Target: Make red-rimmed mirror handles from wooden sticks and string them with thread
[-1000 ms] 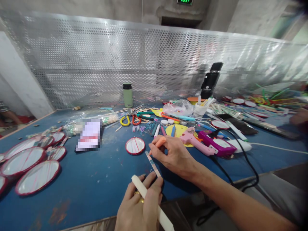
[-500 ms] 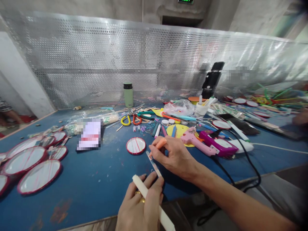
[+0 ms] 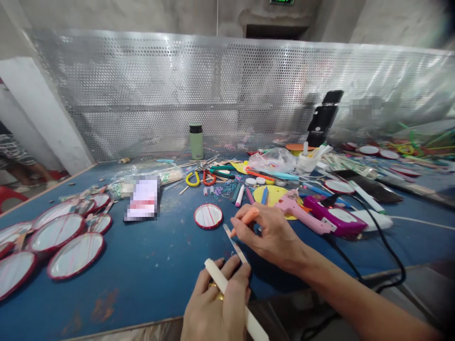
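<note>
My right hand is closed round an orange marker, its tip touching a flat wooden stick that lies on the blue table. My left hand sits at the near table edge, fingers pressed on the near end of that stick, with a long white stick held across its fingers. A small red-rimmed white disc lies just beyond the marker tip.
Several larger red-rimmed discs lie at the left. A pink glue gun and a purple one with a black cord sit to the right. Pens, scissors, a green bottle and a perforated metal screen stand behind.
The view has shifted slightly, so everything sits a little further right in the picture. Both hands keep the same grip and position on the stick.
</note>
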`<state>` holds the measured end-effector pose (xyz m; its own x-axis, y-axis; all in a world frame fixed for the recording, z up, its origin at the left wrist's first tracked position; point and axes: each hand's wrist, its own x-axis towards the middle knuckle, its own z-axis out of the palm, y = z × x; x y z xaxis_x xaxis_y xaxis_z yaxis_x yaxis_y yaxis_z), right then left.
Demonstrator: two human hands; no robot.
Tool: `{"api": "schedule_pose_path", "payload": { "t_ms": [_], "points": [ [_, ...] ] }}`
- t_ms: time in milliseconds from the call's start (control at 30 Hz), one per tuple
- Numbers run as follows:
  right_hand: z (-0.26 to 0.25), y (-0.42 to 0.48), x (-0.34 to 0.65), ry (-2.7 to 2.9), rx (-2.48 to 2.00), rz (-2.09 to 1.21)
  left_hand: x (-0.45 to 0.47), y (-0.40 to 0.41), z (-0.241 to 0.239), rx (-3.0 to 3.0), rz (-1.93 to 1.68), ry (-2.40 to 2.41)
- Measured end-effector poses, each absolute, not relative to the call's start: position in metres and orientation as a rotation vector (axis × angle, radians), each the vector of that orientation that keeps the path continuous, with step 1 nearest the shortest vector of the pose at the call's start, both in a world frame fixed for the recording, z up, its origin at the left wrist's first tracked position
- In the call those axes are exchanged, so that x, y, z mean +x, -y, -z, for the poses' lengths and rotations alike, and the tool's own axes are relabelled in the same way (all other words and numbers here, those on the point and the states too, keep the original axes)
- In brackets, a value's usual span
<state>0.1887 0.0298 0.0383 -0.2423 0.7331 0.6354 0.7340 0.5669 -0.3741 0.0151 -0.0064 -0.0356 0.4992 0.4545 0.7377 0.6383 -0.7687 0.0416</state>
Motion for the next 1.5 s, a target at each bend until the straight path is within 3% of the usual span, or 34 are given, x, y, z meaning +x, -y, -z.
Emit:
{"api": "schedule_pose_path", "payload": {
  "t_ms": [1500],
  "points": [
    [-0.0389,-0.0297,0.1875,1.965,-1.2,-0.001,0.0087,0.0036,0.0274,-2.598,1.034,0.758]
  ]
}}
